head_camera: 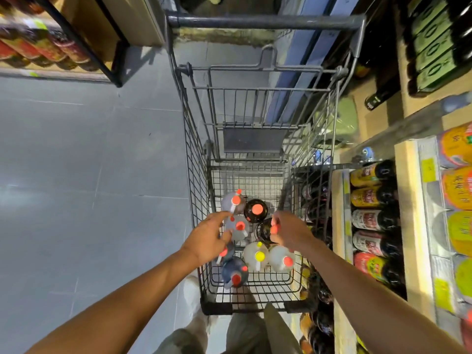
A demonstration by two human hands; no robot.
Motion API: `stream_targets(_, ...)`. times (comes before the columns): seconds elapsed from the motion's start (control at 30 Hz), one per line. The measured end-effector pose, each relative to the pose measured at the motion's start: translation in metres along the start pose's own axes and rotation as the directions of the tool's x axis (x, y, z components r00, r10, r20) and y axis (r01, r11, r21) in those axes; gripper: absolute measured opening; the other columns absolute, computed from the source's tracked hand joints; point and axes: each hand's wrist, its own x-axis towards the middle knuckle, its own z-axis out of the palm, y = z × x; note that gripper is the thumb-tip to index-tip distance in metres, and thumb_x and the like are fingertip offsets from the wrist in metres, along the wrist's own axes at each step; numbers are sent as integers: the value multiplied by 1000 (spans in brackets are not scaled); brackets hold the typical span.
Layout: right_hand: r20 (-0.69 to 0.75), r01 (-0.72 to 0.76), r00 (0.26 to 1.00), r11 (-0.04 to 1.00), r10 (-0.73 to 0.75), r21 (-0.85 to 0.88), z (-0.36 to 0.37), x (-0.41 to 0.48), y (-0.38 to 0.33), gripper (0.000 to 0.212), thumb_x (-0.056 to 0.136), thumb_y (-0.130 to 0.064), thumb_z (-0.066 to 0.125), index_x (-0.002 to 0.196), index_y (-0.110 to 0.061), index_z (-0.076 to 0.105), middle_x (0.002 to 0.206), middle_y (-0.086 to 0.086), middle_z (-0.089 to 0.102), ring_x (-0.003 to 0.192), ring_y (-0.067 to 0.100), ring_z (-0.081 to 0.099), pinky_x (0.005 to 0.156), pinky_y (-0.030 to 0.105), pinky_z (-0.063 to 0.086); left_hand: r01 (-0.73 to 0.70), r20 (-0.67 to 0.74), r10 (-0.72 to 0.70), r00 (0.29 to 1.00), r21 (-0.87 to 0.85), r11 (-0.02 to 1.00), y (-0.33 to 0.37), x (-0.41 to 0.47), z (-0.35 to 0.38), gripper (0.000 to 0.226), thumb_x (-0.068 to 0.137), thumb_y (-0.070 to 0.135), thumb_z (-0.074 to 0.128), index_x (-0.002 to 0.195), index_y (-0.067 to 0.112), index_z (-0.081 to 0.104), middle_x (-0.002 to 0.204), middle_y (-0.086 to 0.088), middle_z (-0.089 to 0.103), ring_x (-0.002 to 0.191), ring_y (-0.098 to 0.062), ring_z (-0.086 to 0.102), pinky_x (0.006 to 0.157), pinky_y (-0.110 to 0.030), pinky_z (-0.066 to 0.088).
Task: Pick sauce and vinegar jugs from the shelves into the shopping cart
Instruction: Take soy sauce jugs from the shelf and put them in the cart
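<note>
— in the shopping cart [198, 180], at the end nearest the person, what's standing?

— a huddle of jugs, all upright, caps up. there are clear jugs [236, 200] with red caps, a yellow-capped jug [259, 255], also clear, and dark jugs [256, 210] with red caps.

— and the right hand?

— the right hand [290, 232] is down inside the cart by its right wall. its fingers are curled round the red-capped top of the gripped jug [264, 229], a dark one standing among the others.

— the left?

— the left hand [205, 238] hangs over the cart's left side, above the jugs. its fingers are loose and grasp nothing, with the index finger stretched toward a clear jug's handle. whether the tip touches it, i can't tell.

— outside the cart?

— right of the cart are shelves [406, 213] packed with bottles [370, 221]. left of the cart is grey floor [89, 175].
</note>
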Motion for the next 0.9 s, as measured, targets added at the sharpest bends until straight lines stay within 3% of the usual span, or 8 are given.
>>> stream_targets(0.13, -14, 109, 994, 994, -109, 4, -50, -32, -15, 14, 73, -20, 69, 85, -24, 62, 85, -5, 67, 79, 14, 65, 70, 39, 59, -22, -117, -2, 993, -204, 979, 11, 0, -10, 25, 104, 40, 49, 121, 30, 64, 112, 8, 70, 98, -6, 66, 83, -25, 54)
stream_targets(0.3, 35, 178, 983, 981, -181, 70, -131, -82, -50, 23, 70, -21, 80, 86, -29, 66, 86, -10, 69, 73, 7, 68, 60, 24, 53, 11, -31, -25, 999, -384, 923, 35, 3, -26, 66, 94, 76, 26, 101, 29, 72, 108, 14, 71, 103, -7, 64, 91, -25, 44)
stream_targets(0.37, 49, 197, 978, 972, -205, 130, -160, -101, -66, 25, 70, -18, 83, 87, -28, 68, 87, -8, 70, 69, 11, 71, 62, 30, 59, 61, 54, -39, 998, -498, 865, 53, 5, -36, 82, 87, 86, 21, 118, 30, 73, 122, 12, 70, 119, -6, 61, 104, -30, 42)
stream_targets(0.47, 112, 252, 952, 936, -286, 248, -196, -122, -88, 24, 73, -7, 85, 88, -16, 69, 79, 0, 71, 70, 23, 71, 62, 34, 60, 115, 173, -5, 985, -629, 769, 81, 6, -51, 83, 96, 75, 11, 141, 23, 58, 143, 6, 59, 138, -10, 47, 121, -36, 27)
stream_targets(0.53, 174, 313, 909, 896, -379, 316, -217, -132, -101, 25, 76, 1, 84, 91, -7, 66, 75, 8, 69, 68, 29, 67, 58, 33, 57, 116, 240, 66, 968, -670, 733, 97, 7, -58, 92, 92, 82, 11, 146, 21, 52, 148, 6, 55, 142, -9, 42, 126, -44, 17)
stream_targets(0.67, 248, 416, 788, 785, -563, 459, -255, -145, -119, 29, 74, -2, 85, 94, -1, 65, 73, 8, 65, 58, 19, 64, 52, 23, 53, 155, 321, 162, 933, -766, 624, 129, -4, -65, 91, 93, 81, 12, 140, 18, 57, 141, -4, 61, 136, -22, 54, 121, -49, 31)
stream_targets(0.77, 287, 389, 712, 700, -641, 599, -271, -140, -123, 31, 72, -4, 79, 97, 2, 63, 75, 6, 63, 54, 12, 59, 52, 19, 49, 174, 318, 174, 932, -813, 556, 147, -16, -67, 90, 89, 86, 25, 145, 22, 54, 145, -8, 58, 137, -28, 52, 121, -53, 29)
stream_targets(0.9, 274, 329, 710, 650, -649, 685, -275, -113, -121, 25, 71, -7, 71, 96, -8, 70, 77, 2, 58, 61, 10, 54, 58, 20, 45, 287, 396, 254, 882, -881, 377, 157, -35, -68, 92, 88, 84, 23, 138, 17, 61, 142, -19, 59, 134, -38, 53, 116, -54, 35)
